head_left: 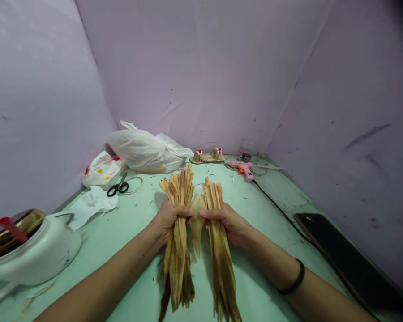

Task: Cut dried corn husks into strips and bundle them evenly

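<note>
The left hand (168,218) grasps a fanned bundle of dry, tan, leaf-like strips (179,268) above its middle, long axis running near to far. Between both hands, equally close to each, hangs one pale, pointed strip (196,223). The right hand (233,224) clasps a narrower brownish-tan bundle (221,264), nearly parallel, over the pale green tabletop (248,201).

I can read no word or number here. On the white packet (105,174) at the far left, I see small red print and yellow round marks, too blurred for me to read. The blue marks on the white vessel (50,252), near left, I also cannot make out.
</note>
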The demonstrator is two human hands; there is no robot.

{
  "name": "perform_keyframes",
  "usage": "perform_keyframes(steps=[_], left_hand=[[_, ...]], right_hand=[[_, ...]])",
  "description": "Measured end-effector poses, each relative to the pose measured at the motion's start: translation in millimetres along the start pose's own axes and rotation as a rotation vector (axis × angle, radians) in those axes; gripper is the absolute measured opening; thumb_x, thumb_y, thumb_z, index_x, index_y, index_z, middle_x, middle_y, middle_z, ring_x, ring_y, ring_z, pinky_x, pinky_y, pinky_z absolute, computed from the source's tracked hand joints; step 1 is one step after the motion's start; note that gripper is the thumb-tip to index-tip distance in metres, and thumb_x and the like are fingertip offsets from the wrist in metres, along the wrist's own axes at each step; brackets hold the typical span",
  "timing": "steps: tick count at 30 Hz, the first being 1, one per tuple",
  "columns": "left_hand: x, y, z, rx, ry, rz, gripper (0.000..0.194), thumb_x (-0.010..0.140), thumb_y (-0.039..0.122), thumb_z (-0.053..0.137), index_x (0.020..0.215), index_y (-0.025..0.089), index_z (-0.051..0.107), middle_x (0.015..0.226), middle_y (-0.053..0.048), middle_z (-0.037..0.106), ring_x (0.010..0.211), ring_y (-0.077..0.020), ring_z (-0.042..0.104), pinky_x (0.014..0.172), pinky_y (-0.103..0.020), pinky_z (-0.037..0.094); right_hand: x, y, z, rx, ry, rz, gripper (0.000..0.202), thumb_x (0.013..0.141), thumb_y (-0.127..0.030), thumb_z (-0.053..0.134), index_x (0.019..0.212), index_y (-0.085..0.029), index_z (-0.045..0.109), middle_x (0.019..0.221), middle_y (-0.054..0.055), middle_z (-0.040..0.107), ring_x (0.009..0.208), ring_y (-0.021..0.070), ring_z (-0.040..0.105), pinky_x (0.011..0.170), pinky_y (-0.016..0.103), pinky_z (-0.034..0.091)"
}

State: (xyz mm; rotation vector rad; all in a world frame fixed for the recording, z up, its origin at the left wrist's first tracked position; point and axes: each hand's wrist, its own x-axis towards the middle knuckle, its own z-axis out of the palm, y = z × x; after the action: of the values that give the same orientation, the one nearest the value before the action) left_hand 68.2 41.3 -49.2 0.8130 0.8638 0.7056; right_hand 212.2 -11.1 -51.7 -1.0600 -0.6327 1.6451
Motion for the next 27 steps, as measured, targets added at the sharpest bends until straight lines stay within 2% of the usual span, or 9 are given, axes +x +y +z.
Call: perform_keyframes(steps=[3, 8, 13, 18, 22, 27], left_hand=[[-1.8, 1.7, 2.0, 0.008, 0.001, 0.014, 0.01, 0.048, 0.006, 0.061, 0.056, 0.009, 0.056, 0.041, -0.003, 0.055, 0.035, -0.0118, 0.049, 0.038, -0.023, 0.042], [-2.2, 0.6, 4.0, -0.004, -0.071, 0.016, 0.015, 0.048, 0.006, 0.063, 0.061, 0.009, 0.059, 0.042, -0.001, 0.056, 0.037, -0.0124, 0.051, 0.042, -0.025, 0.044], [-3.8, -0.1, 6.9, 0.01, -0.106, 0.079, 0.039, 0.045, 0.003, 0.066, 0.083, 0.009, 0.065, 0.065, -0.006, 0.068, 0.059, -0.0199, 0.062, 0.059, -0.032, 0.05], [-3.1, -0.5, 8.2, 0.071, -0.023, 0.084, 0.034, 0.042, 0.002, 0.063, 0.075, 0.009, 0.064, 0.06, -0.004, 0.065, 0.053, -0.0186, 0.06, 0.051, -0.029, 0.048], [0.9, -3.9, 6.4, 0.085, -0.056, 0.087, 0.028, 0.042, 0.004, 0.062, 0.069, 0.008, 0.064, 0.05, -0.002, 0.06, 0.04, -0.0122, 0.051, 0.04, -0.023, 0.041], [3.4, -7.0, 4.4, 0.071, -0.12, 0.096, 0.036, 0.043, 0.003, 0.064, 0.079, 0.008, 0.067, 0.055, -0.003, 0.063, 0.045, -0.0132, 0.055, 0.043, -0.023, 0.042]], right_hand=[[-1.0, -0.7, 2.8, -0.001, 0.022, -0.036, 0.025, 0.053, -0.015, 0.071, 0.077, -0.008, 0.067, 0.066, 0.009, 0.07, 0.056, 0.0177, 0.063, 0.056, 0.029, 0.049], [-0.1, 1.4, 4.4, -0.017, 0.074, -0.07, 0.027, 0.048, -0.014, 0.072, 0.074, -0.009, 0.065, 0.062, 0.007, 0.069, 0.05, 0.0169, 0.061, 0.056, 0.031, 0.049], [1.1, 7.1, 4.2, -0.097, 0.099, -0.149, 0.032, 0.048, -0.015, 0.072, 0.08, -0.011, 0.066, 0.069, 0.006, 0.07, 0.06, 0.0201, 0.064, 0.063, 0.034, 0.051], [0.4, 8.8, 6.7, -0.19, 0.113, -0.187, 0.03, 0.052, -0.013, 0.068, 0.082, -0.011, 0.068, 0.075, 0.007, 0.071, 0.067, 0.0205, 0.065, 0.066, 0.032, 0.051], [-0.9, 6.3, 7.7, -0.215, 0.083, -0.169, 0.029, 0.053, -0.013, 0.065, 0.082, -0.011, 0.069, 0.075, 0.007, 0.071, 0.07, 0.0213, 0.065, 0.065, 0.032, 0.051], [-1.6, 5.6, 8.5, -0.23, 0.088, -0.139, 0.033, 0.051, -0.012, 0.062, 0.084, -0.01, 0.069, 0.076, 0.007, 0.071, 0.07, 0.0224, 0.065, 0.064, 0.032, 0.05]])
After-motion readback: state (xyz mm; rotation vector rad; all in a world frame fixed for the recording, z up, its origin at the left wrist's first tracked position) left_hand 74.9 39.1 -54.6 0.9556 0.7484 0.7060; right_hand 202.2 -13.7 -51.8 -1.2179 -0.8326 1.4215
